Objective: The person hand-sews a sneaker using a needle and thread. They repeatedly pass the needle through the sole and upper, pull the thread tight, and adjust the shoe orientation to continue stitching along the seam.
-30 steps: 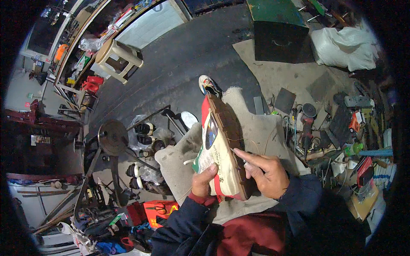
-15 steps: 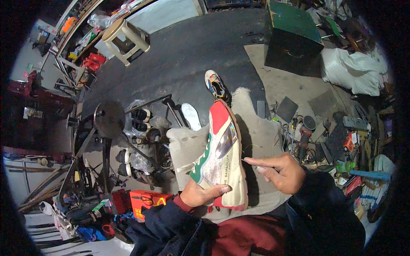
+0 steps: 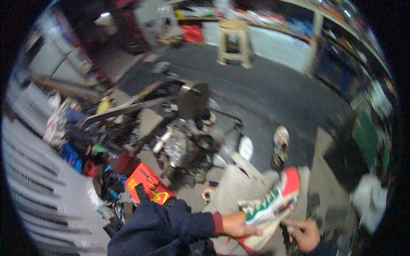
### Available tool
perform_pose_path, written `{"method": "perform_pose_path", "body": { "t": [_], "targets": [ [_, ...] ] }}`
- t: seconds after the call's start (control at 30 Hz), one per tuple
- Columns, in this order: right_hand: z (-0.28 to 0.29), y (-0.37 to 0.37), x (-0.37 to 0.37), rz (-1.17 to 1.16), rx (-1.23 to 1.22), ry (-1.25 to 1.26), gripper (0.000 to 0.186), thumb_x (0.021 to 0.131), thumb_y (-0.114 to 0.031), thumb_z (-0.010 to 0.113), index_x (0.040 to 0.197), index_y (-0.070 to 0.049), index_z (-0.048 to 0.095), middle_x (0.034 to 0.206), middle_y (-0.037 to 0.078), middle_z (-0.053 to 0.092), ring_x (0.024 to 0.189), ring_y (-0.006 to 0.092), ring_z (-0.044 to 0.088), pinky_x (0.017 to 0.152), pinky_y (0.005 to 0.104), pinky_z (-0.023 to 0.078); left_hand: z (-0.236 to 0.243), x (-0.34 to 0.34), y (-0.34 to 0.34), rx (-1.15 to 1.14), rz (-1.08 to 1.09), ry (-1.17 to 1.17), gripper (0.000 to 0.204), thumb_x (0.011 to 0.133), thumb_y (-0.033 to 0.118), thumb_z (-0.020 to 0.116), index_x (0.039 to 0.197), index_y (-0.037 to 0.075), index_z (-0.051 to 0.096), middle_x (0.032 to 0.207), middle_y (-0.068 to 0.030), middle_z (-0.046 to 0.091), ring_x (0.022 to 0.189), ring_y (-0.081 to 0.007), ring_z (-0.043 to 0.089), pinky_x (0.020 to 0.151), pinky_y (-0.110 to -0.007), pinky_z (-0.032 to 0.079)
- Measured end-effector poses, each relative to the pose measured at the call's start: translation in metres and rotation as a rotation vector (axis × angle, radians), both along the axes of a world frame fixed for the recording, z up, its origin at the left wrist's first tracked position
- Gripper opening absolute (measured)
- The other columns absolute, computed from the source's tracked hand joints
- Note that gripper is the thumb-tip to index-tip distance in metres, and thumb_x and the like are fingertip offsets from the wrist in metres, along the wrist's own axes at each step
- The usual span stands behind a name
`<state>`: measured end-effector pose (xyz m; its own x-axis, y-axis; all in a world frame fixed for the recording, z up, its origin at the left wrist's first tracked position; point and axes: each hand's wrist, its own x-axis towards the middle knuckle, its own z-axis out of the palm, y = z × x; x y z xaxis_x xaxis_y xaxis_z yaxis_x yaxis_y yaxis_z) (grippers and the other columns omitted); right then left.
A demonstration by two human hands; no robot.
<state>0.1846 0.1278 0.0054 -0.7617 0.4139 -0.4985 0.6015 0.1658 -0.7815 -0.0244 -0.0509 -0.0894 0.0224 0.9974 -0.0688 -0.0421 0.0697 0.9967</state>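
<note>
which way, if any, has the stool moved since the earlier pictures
No: the stool still stands before the white panel; only the view has turned.

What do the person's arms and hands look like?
The left arm wears a thick, creased, dark navy sleeve, with a dark red cuff poking out at the wrist. Each grip is a bare hand, with no glove on the left hand or the right hand. Little of the right sleeve shows, and it looks dark. It's too blurry to see small markings.

Two hands (image 3: 236, 225) (image 3: 308, 235), one held sneaker (image 3: 271, 210), one beige stool (image 3: 233, 25), one orange-red package (image 3: 134, 181)
</note>
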Motion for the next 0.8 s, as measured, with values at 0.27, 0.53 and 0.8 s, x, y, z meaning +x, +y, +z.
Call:
{"method": "perform_pose_path", "body": {
  "t": [0.27,0.53,0.8],
  "targets": [
    [-0.007,0.001,-0.021,-0.092,-0.232,0.083,0.024,0.093,-0.009,0.068,0.113,0.003,0.072,0.076,0.002,0.066,0.063,0.0092,0.057,0.059,0.0251,0.045,-0.024,-0.005,0.005,-0.44,-0.235,0.435,0.057,0.084,0.052,0.076,0.101,-0.001,0.066,0.074,-0.0251,0.062,0.066,-0.0257,0.06,0.06,-0.039,0.048],
    [-0.015,0.003,-0.035,-0.137,-0.25,0.09,0.01,0.093,-0.01,0.069,0.092,0.0,0.068,0.072,0.004,0.067,0.053,0.0102,0.057,0.049,0.024,0.044,-0.019,-0.01,0.007,-0.219,-0.079,0.252,0.062,0.081,0.053,0.077,0.111,0.0,0.066,0.086,-0.0237,0.068,0.076,-0.0304,0.065,0.069,-0.042,0.05],
    [-0.012,-0.009,0.003,-0.2,-0.103,0.251,0.014,0.093,-0.012,0.07,0.1,0.0,0.068,0.073,0.002,0.066,0.058,0.0087,0.057,0.053,0.0233,0.045,0.015,0.007,0.004,0.146,0.168,0.108,0.064,0.077,0.045,0.083,0.121,0.002,0.064,0.107,-0.0157,0.072,0.096,-0.0237,0.067,0.086,-0.038,0.051]
  ]
}}
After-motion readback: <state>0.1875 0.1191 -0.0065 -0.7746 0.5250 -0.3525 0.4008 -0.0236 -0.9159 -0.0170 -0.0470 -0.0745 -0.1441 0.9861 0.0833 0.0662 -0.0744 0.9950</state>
